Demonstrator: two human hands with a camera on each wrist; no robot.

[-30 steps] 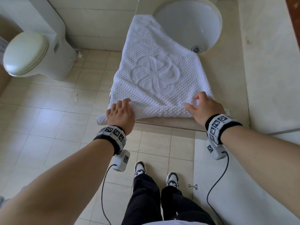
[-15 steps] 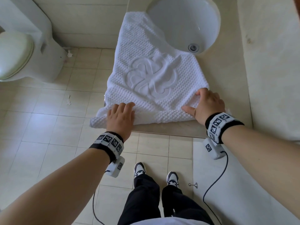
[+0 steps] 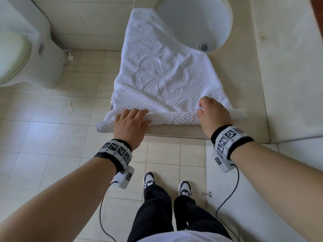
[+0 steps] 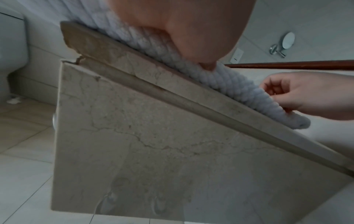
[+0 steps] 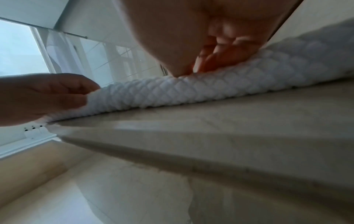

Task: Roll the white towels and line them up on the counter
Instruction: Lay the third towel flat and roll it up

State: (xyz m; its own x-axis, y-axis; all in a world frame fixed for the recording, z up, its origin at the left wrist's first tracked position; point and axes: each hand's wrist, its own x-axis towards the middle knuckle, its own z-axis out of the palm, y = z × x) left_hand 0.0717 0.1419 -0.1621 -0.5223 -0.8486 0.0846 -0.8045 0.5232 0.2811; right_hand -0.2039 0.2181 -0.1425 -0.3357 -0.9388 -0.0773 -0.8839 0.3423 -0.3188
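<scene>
A white waffle-weave towel (image 3: 162, 75) with an embossed flower lies spread on the beige counter (image 3: 244, 88), its far corner draped over the sink's rim. Its near edge is turned into a thin roll (image 3: 174, 118) along the counter's front edge. My left hand (image 3: 138, 116) covers the roll's left part, fingers over the top and thumb at the front. My right hand (image 3: 202, 109) grips the right part with curled fingers. The left wrist view shows the roll (image 4: 229, 84) and my right hand (image 4: 306, 94) pinching it. From the right wrist, the roll (image 5: 191, 89) runs to my left hand (image 5: 44, 97).
A round white sink (image 3: 197, 20) is set in the counter beyond the towel. A toilet (image 3: 21, 49) stands at the left on the tiled floor (image 3: 52, 137). The roll's left end overhangs the counter's corner. My shoes (image 3: 150, 180) are below the counter's front edge.
My right hand's fingers have gone from lying flat to curling over the roll. The towel has bunched a little, creasing the flower. My left hand stays on the roll's left part.
</scene>
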